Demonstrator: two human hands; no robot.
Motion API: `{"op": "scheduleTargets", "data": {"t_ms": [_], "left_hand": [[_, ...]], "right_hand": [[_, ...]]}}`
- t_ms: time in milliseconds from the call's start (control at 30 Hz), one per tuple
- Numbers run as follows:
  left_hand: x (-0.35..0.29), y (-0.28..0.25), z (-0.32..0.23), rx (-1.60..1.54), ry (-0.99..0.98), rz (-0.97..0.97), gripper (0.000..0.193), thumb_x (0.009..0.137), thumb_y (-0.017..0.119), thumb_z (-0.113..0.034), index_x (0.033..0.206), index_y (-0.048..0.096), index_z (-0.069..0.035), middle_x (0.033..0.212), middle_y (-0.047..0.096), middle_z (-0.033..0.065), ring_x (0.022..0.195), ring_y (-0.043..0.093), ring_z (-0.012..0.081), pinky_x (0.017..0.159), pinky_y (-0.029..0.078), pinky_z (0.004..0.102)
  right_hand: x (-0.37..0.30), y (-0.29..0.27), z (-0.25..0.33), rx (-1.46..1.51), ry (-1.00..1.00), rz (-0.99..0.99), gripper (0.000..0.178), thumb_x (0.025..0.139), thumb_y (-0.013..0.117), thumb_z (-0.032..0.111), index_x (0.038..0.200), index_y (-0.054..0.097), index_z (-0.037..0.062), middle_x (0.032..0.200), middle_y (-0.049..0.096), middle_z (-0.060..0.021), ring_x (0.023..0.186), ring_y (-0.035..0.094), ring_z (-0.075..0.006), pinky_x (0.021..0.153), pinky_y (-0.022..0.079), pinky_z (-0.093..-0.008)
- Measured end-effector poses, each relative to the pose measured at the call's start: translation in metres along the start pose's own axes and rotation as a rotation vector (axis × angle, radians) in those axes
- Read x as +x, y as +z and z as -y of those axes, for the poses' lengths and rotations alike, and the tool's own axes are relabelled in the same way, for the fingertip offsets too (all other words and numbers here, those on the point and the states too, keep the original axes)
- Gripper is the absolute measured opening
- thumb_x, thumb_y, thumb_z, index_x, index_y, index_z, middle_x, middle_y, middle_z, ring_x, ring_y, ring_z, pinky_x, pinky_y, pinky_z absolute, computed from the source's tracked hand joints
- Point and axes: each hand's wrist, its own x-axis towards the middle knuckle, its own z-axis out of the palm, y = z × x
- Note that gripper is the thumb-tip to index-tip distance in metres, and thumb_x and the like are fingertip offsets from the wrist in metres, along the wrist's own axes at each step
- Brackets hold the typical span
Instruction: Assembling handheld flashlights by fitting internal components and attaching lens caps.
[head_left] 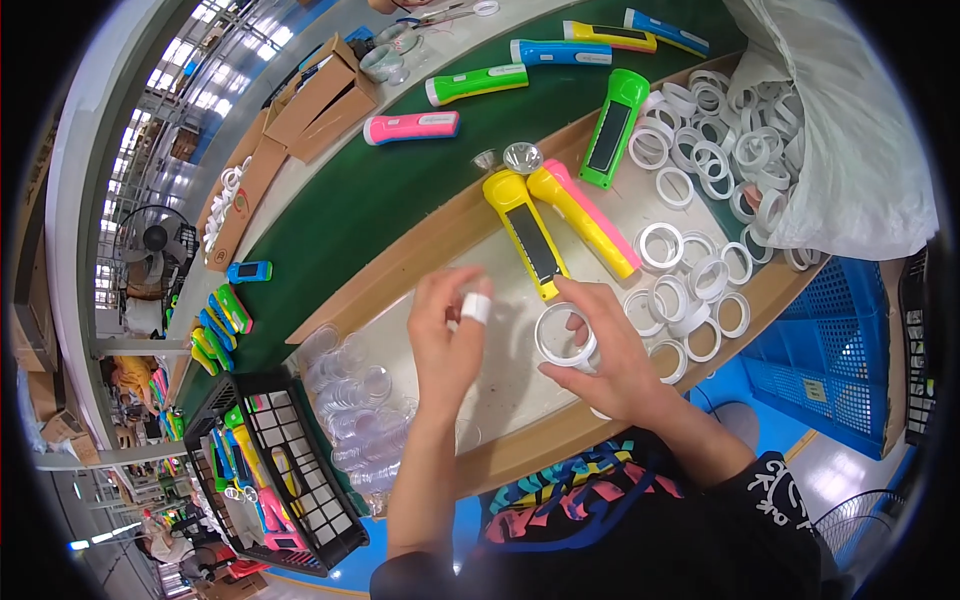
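Note:
My right hand is closed on a white ring, held near its rim between thumb and fingers, its round opening facing up. Whether a clear disc sits inside it I cannot tell. My left hand hovers to the left of the ring, a white wrap round one digit. Its fingers are loosely curled with a gap beside the thumb, tips slightly blurred, and nothing shows in them. Just beyond both hands lie a yellow flashlight with a dark panel and a yellow-and-pink flashlight. Two reflector cups sit at their heads.
White rings spill from a white sack at right. Clear discs are stacked at left in the cardboard tray. Beyond it, several flashlights lie on a green belt. A black crate holds more flashlights.

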Motion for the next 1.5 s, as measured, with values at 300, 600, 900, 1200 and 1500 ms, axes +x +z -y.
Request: {"op": "scheduleTargets", "data": {"t_ms": [300,600,900,1200,1500], "left_hand": [[0.029,0.067,0.028,0.117,-0.172,0.152,0.073,0.074,0.073,-0.02,0.13,0.036,0.007,0.082,0.062,0.0135,0.072,0.059,0.0207,0.064,0.048,0.0305],[0.044,0.087,0.006,0.182,-0.188,0.058,0.088,0.065,0.076,-0.022,0.133,0.027,0.003,0.114,0.054,0.0239,0.101,0.057,0.0394,0.086,0.045,0.0417],[-0.007,-0.035,0.003,-0.585,-0.394,0.201,0.062,0.074,0.063,-0.007,0.131,0.04,0.003,0.114,0.055,0.0109,0.099,0.059,0.0197,0.085,0.049,0.031],[-0.071,-0.099,-0.05,0.395,0.285,0.357,0.061,0.064,0.068,-0.001,0.123,0.055,-0.006,0.096,0.051,0.0128,0.083,0.056,0.0247,0.074,0.047,0.032],[-0.072,-0.122,-0.058,0.522,0.519,0.558,0.055,0.066,0.069,-0.003,0.119,0.057,-0.007,0.099,0.054,0.0099,0.079,0.058,0.0251,0.066,0.051,0.0336]], "right_hand": [[-0.002,0.0,-0.005,0.048,0.015,-0.055,0.073,0.065,0.067,-0.007,0.131,0.038,0.0035,0.112,0.042,-0.0111,0.077,0.048,-0.0157,0.075,0.042,-0.0271],[-0.009,0.007,0.003,0.056,0.012,-0.093,0.073,0.065,0.066,-0.009,0.131,0.038,0.0033,0.111,0.043,-0.0118,0.081,0.049,-0.0161,0.076,0.042,-0.0278],[-0.011,-0.006,-0.003,-0.097,0.006,-0.182,0.076,0.068,0.067,-0.002,0.135,0.032,0.0052,0.115,0.046,-0.0146,0.083,0.052,-0.023,0.076,0.045,-0.0326],[0.004,0.016,0.003,-0.084,-0.029,-0.032,0.081,0.069,0.068,-0.001,0.139,0.026,0.0063,0.118,0.047,-0.0163,0.098,0.056,-0.0292,0.082,0.047,-0.037],[0.0,0.02,0.004,-0.122,-0.142,0.106,0.065,0.065,0.066,-0.004,0.125,0.042,0.005,0.124,0.048,-0.0172,0.112,0.051,-0.0354,0.091,0.044,-0.0364]]}}
